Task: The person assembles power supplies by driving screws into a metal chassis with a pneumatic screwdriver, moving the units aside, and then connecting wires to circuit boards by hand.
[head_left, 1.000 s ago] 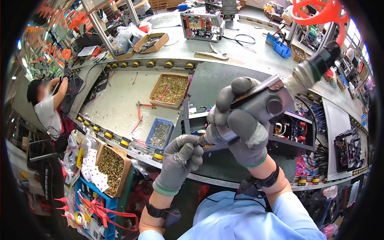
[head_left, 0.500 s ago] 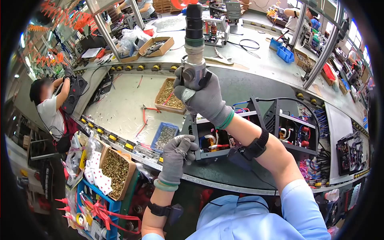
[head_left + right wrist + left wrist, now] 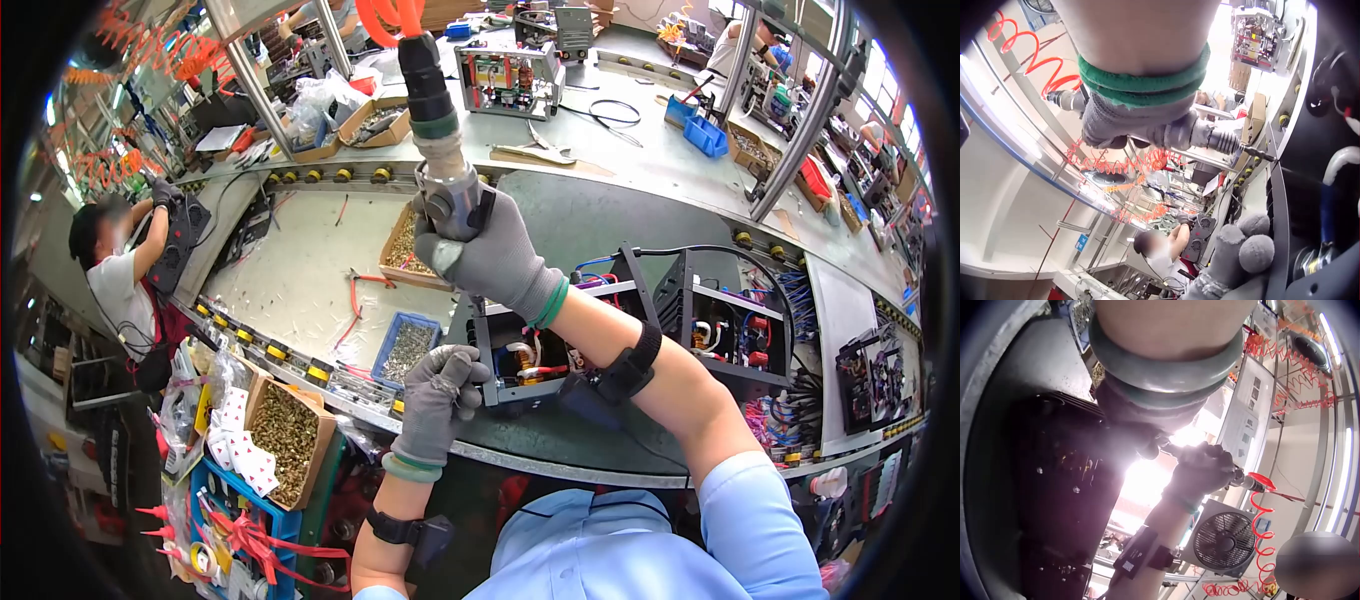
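Note:
My gloved right hand point(image 3: 500, 250) grips an air screwdriver point(image 3: 434, 105), its hose end up and its bit pointing down. In the right wrist view the driver's bit point(image 3: 1259, 153) reaches the top edge of a black metal chassis point(image 3: 1280, 212). Wires and electronic parts fill that chassis point(image 3: 488, 350) in the head view. Close by its near left corner is my gloved left hand point(image 3: 438, 405), fingers curled, with nothing showing in them. The left wrist view has the chassis side point(image 3: 1066, 494) dark below the left hand, with the right hand point(image 3: 1200, 472) beyond.
A second black chassis point(image 3: 745, 374) stands to the right, with a black cable arching over. A blue tray point(image 3: 385, 372) of small metal parts and a cardboard box point(image 3: 415, 278) of brass-coloured pieces lie left. Another worker point(image 3: 125, 270) stands far left.
My right hand has carried the screwdriver forward and left from a tilted pose near me to upright over the chassis. My left hand has come off the driver's tip.

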Demonstrator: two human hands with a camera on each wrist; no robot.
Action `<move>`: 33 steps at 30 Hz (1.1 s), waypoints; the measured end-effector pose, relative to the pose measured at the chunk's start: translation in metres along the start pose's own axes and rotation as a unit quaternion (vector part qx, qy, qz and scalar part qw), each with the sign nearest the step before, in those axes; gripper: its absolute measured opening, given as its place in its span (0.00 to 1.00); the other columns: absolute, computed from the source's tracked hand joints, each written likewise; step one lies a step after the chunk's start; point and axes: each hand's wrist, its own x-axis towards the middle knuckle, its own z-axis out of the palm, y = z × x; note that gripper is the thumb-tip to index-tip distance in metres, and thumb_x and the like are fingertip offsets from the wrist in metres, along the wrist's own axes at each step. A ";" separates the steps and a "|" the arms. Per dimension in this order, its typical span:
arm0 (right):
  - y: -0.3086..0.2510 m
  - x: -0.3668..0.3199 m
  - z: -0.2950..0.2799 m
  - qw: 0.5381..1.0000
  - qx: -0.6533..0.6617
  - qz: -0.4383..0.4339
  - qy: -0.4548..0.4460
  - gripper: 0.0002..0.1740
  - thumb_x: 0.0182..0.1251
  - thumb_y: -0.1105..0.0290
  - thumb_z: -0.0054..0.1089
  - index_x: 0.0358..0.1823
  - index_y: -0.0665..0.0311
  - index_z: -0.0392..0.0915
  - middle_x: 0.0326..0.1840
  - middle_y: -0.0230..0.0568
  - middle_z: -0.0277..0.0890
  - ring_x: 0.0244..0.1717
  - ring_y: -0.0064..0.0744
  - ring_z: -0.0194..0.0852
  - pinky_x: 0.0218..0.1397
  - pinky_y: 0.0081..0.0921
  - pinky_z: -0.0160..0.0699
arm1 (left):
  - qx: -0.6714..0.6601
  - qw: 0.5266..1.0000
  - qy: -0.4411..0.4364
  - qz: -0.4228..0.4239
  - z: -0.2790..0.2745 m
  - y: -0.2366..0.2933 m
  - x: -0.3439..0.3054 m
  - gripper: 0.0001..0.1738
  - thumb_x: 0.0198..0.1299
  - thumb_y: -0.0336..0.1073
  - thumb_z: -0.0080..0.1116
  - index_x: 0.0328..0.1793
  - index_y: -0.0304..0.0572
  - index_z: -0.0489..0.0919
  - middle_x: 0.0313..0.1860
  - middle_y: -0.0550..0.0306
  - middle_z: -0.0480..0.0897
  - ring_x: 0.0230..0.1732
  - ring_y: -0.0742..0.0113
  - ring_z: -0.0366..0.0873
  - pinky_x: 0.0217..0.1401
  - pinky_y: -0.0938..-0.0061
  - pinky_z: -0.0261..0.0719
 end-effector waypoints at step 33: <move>-0.152 -0.195 -0.193 0.948 0.114 -0.252 0.156 0.29 0.65 0.63 0.70 0.68 0.56 0.73 0.42 0.45 0.81 0.22 0.34 0.79 0.19 0.35 0.82 | -0.123 0.936 -0.294 -0.152 0.216 -0.044 -0.002 0.18 0.78 0.50 0.48 0.46 0.44 0.77 0.22 0.66 0.71 0.18 0.77 0.64 0.22 0.83 0.62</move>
